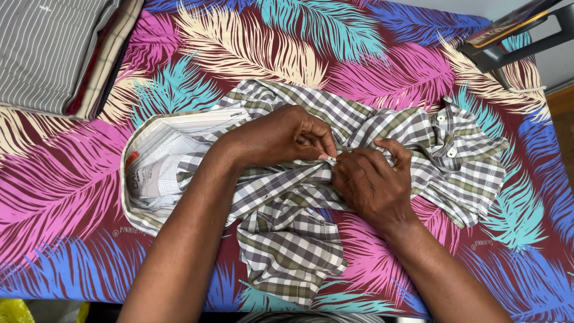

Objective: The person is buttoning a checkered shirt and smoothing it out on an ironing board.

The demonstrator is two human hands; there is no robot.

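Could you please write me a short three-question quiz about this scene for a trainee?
1. True or false: both hands rest on the checked shirt.
2. Where does the stack of folded clothes lie: A, the far left corner; B, the near right corner; C, under the shirt?
3. What small thing do the left hand and right hand pinch between them?

Key
1. True.
2. A.
3. A white button on the shirt's front edge, where the fingers meet above the feather-patterned cloth.
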